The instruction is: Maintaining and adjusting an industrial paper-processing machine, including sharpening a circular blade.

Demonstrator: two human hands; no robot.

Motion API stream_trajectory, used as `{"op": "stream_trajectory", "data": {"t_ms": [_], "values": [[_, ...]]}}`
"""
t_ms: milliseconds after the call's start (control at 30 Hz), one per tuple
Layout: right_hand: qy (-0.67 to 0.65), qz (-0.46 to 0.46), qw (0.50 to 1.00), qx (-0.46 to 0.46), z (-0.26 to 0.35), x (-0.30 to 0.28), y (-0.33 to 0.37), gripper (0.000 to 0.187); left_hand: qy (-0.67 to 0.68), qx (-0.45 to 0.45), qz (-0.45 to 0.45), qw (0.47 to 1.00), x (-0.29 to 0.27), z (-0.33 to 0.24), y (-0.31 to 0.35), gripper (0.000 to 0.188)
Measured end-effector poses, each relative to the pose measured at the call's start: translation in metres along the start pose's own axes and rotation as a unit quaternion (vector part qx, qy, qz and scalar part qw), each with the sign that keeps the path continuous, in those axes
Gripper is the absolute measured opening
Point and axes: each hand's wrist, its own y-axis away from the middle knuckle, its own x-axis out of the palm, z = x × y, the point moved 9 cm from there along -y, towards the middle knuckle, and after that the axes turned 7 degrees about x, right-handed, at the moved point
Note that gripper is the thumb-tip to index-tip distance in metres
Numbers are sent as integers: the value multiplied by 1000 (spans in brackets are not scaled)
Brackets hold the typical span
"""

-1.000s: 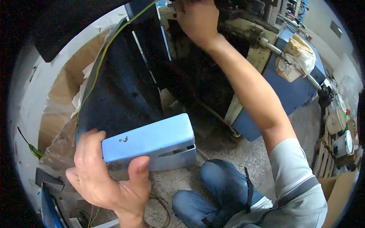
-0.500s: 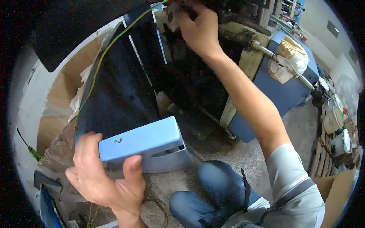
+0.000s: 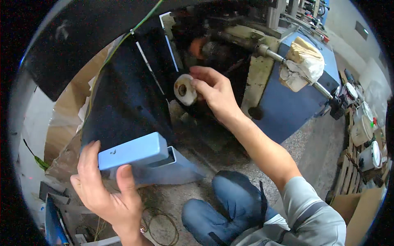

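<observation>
The end of a blue metal cover [image 3: 133, 152] is in my left hand [image 3: 108, 197], with the thumb in front and the fingers round its far side. Its paint is chipped on top, and a dark gap shows at its right end. Further up, my right hand [image 3: 215, 92] is closed on the edge of an off-white round piece with a hole [image 3: 188, 96]. That piece is stained and roughly disc-shaped; its exact kind I cannot make out. Behind it lies the dark inside of a machine, where an orange part [image 3: 198, 47] shows blurred.
A metal shaft [image 3: 274, 55] bearing a cloth-like bundle [image 3: 303, 67] sticks out over the blue machine housing [image 3: 287, 106]. A green-yellow wire [image 3: 107, 61] runs down the left. White buckets [image 3: 370, 156] stand on a wooden pallet at the right. Cardboard [image 3: 61, 123] leans at the left.
My right hand has come down and nearer out of the machine, with the round piece now in plain view. The blue cover and my left hand have shifted slightly left.
</observation>
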Motion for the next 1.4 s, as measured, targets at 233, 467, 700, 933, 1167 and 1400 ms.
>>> {"op": "stream_trajectory", "data": {"t_ms": [233, 467, 700, 933, 1167, 1400], "values": [[-60, 10, 997, 40, -10, -29, 15, 39, 37, -96, 2, 995, -20, -30, 1, 51], [-159, 20, 985, 61, -24, -21, 19, 42, 378, -34, 235, 895, 60, -162, 9, 53], [32, -27, 986, -161, 8, -50, 63, 37, 647, -478, 86, 587, 202, -127, 31, 80], [193, 63, 904, -376, 18, -38, 96, 48, 711, -488, 48, 504, 251, -117, 25, 40], [281, 11, 929, -241, 11, -53, 61, 71, 626, -442, 45, 641, 240, -112, -4, 41], [209, 28, 946, -246, 25, -47, 34, 74, 551, -333, 82, 761, 223, -114, -52, 40]]}}
